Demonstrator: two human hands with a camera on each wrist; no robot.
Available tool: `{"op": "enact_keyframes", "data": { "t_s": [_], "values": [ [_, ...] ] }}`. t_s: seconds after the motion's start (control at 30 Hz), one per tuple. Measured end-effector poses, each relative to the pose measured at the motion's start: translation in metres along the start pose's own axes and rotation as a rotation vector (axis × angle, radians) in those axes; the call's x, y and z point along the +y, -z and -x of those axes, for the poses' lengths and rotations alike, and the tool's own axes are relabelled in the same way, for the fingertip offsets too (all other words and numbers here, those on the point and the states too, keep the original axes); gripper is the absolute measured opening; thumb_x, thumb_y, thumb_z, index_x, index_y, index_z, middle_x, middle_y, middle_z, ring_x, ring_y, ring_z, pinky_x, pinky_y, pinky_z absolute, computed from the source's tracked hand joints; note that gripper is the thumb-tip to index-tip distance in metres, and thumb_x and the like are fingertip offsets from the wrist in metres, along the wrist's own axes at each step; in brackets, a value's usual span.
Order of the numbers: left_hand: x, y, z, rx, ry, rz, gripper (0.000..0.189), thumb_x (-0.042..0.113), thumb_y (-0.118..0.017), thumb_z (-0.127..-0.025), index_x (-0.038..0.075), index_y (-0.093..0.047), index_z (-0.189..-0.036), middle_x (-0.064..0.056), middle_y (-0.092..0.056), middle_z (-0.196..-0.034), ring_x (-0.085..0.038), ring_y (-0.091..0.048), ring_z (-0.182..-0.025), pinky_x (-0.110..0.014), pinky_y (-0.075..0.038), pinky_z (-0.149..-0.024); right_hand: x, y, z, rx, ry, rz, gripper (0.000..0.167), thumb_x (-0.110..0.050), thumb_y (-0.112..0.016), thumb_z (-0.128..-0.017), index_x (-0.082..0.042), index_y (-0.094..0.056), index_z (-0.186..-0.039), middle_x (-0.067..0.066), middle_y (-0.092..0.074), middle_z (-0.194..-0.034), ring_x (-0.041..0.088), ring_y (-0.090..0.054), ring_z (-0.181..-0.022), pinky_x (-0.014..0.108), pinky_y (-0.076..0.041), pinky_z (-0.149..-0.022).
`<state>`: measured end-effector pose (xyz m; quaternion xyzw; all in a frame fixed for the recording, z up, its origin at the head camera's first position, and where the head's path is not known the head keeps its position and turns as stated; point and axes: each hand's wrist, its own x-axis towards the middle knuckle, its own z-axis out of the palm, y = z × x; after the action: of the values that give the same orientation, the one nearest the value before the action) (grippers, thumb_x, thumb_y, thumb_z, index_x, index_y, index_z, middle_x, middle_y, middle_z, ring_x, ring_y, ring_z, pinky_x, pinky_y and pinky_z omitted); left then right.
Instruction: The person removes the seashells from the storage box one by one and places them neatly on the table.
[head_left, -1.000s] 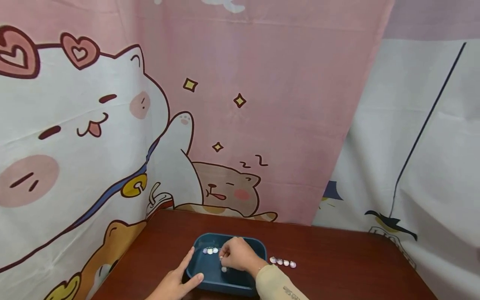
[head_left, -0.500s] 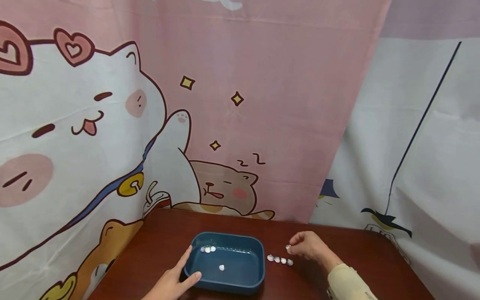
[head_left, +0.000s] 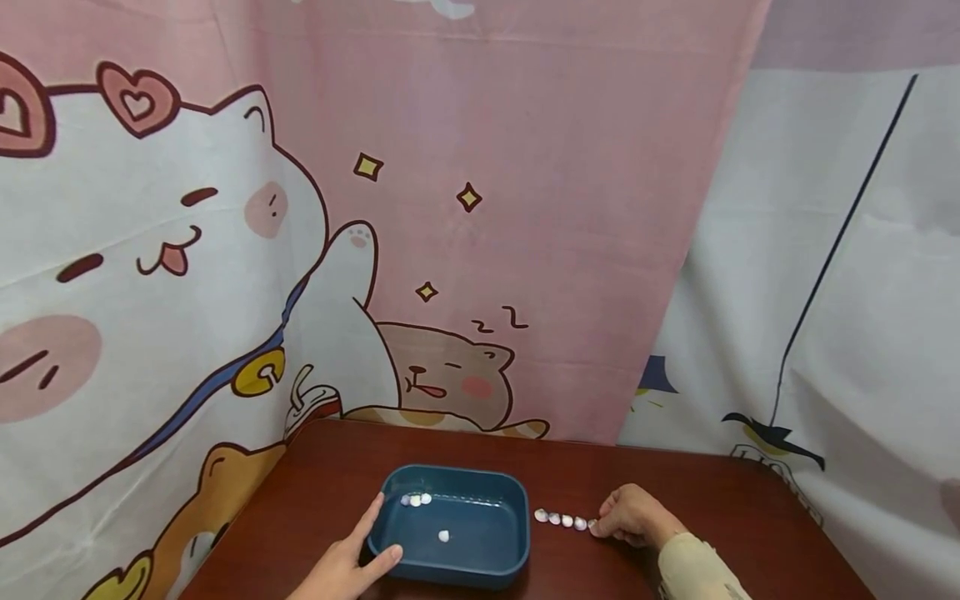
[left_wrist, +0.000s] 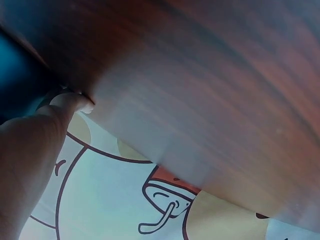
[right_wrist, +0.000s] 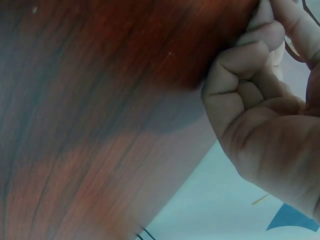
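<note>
My right hand (head_left: 632, 518) pinches a small pale shell (head_left: 592, 527) at the right end of a row of several white-and-purple shells (head_left: 567, 522) on the table. In the right wrist view the fingers of the right hand (right_wrist: 255, 95) are curled low by the wood, and the shell is hidden there. My left hand (head_left: 348, 554) rests against the left side of a blue rectangular tray (head_left: 491, 577), its thumb and fingers spread along the rim. Inside the tray, three shells (head_left: 416, 500) sit together at the back left and a single white shell (head_left: 444, 536) lies near the middle.
The dark reddish-brown wooden table (head_left: 705, 492) meets a hanging cloth (head_left: 570, 250) printed with cartoon animals at its back and sides. The tray stands left of the shell row, with a small gap between its right wall and the nearest shell.
My right hand has come out of the tray with a shell, moved right, then lowered it to the right end of the row. The left hand stays at the tray.
</note>
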<state>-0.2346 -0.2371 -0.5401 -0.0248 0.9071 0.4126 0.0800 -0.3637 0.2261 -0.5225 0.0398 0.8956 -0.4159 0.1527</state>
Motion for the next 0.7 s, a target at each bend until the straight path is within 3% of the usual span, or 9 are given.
{"op": "enact_keyframes", "data": {
  "t_s": [0.37,0.5,0.63,0.7],
  "values": [
    [0.000,0.001,0.000,-0.006,0.010,0.016,0.096,0.062,-0.065,-0.100,0.015,-0.022,-0.172,-0.033,-0.041,-0.164,-0.050,-0.060,-0.127,-0.079,-0.048,-0.103,0.000,0.003,-0.003,-0.028,-0.006,0.000,0.026,-0.005,-0.094,-0.076,-0.006,-0.069,-0.084,-0.001,-0.058,-0.063,0.010,-0.049,-0.055,0.023,-0.042,-0.051],
    [-0.001,0.000,0.000,0.000,0.014,0.009,0.096,0.063,-0.065,-0.099,0.016,-0.023,-0.172,-0.032,-0.042,-0.164,-0.051,-0.060,-0.129,-0.079,-0.048,-0.103,0.005,0.005,-0.004,-0.043,0.010,-0.045,0.019,-0.013,-0.089,-0.086,-0.004,-0.071,-0.085,-0.001,-0.059,-0.064,0.010,-0.048,-0.056,0.024,-0.043,-0.053],
    [-0.003,-0.001,0.000,0.003,0.013,0.003,0.096,0.063,-0.065,-0.099,0.017,-0.023,-0.172,-0.032,-0.042,-0.165,-0.051,-0.060,-0.130,-0.079,-0.048,-0.104,0.000,0.004,-0.008,0.058,0.052,-0.126,0.024,-0.024,-0.079,-0.097,-0.003,-0.072,-0.087,0.002,-0.062,-0.070,0.013,-0.051,-0.061,0.028,-0.046,-0.057],
    [-0.003,0.000,0.000,-0.002,0.010,0.006,0.096,0.063,-0.065,-0.100,0.016,-0.023,-0.172,-0.032,-0.042,-0.165,-0.051,-0.060,-0.130,-0.079,-0.048,-0.103,-0.014,-0.002,-0.007,0.156,0.144,-0.116,0.024,-0.026,-0.078,-0.098,-0.004,-0.072,-0.089,0.002,-0.064,-0.073,0.015,-0.053,-0.065,0.030,-0.047,-0.060]
  ]
}}
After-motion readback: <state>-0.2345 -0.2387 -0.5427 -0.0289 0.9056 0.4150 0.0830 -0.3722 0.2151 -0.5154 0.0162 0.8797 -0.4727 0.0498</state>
